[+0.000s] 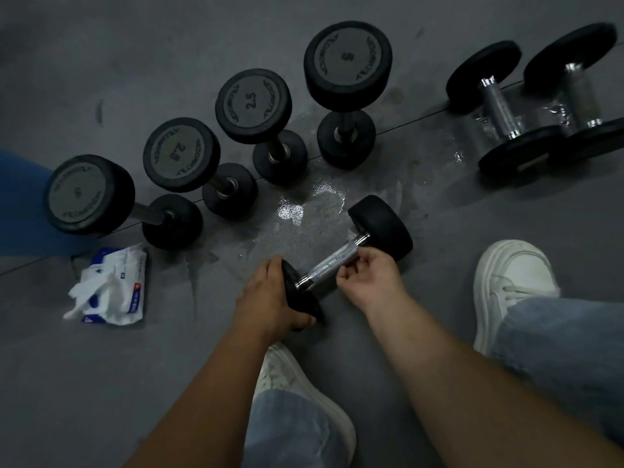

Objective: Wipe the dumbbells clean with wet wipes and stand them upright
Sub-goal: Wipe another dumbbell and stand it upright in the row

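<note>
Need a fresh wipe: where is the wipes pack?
The pack lies on the floor at left in the head view, just below the leftmost upright dumbbell.

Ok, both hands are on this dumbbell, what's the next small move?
Probably tip the dumbbell upright: it lies flat, the left hand grips its near head, the right hand pinches the handle, neither shows a wipe, and four standing dumbbells form a row.

The nearest dumbbell (pixel 329 263) has matte black heads and a bright silver handle with fine crosshatch knurling; the four upright dumbbells (pixel 253 101) show grey end discs with dark lettering on black rubber. The floor (pixel 101 366) is dark grey, the wipes pack (pixel 114 285) white with blue and a red spot, the shoes (pixel 513 282) white, the jeans (pixel 567 349) pale blue.
</note>
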`<state>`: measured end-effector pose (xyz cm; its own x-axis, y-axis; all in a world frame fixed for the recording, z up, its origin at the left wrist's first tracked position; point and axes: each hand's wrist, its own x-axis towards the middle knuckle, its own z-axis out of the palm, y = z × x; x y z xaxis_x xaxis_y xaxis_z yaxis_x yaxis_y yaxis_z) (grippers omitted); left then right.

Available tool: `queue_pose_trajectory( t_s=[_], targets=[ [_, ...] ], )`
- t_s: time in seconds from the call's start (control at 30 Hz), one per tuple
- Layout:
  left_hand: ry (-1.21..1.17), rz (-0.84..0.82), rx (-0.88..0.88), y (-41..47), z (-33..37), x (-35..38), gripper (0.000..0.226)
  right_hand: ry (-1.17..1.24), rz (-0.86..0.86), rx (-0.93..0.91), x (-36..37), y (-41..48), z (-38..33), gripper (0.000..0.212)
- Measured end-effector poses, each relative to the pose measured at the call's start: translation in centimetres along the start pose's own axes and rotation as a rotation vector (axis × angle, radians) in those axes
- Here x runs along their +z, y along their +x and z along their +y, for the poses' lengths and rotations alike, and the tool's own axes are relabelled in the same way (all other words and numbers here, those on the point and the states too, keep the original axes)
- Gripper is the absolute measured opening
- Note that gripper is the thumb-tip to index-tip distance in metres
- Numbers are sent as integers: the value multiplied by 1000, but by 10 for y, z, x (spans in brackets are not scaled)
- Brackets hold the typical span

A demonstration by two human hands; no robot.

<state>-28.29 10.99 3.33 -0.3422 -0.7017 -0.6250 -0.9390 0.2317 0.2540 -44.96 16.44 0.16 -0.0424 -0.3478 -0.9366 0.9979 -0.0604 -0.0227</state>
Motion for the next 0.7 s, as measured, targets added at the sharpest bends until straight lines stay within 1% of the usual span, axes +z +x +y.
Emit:
queue_pose_trajectory(
  t_s=[0.1, 0.13, 0.2, 0.33, 0.4, 0.47, 0.57, 0.67, 0.7],
  targets=[
    [-1, 3, -2, 0, 0, -1, 131, -66, 26, -63, -4, -11, 5, 35],
    [1, 3, 0, 0, 0, -1, 131, -91, 42, -84, -5, -11, 4, 32],
    [3, -6, 0, 0, 1, -2, 131, -84, 79, -91, -5, -6, -1, 17],
    [3, -2, 0, -1, 2, -3, 131, -78, 69, -151, -5, 7, 1, 6],
    [10, 0, -4, -2, 2, -3, 130, -106, 121, -192, 2, 8, 5, 11],
    [15, -3, -5, -3, 4, -2, 130, -146, 238, -245, 13, 8, 5, 20],
    [16, 1, -9, -3, 4, -2, 131, -193, 348, -354, 25, 14, 11, 27],
    [12, -1, -12, -4, 4, -1, 130, -258, 463, -395, 29, 15, 16, 53],
    [14, 0, -9, -4, 4, -1, 130, -282, 429, -398, 27, 17, 16, 56]
  ],
)
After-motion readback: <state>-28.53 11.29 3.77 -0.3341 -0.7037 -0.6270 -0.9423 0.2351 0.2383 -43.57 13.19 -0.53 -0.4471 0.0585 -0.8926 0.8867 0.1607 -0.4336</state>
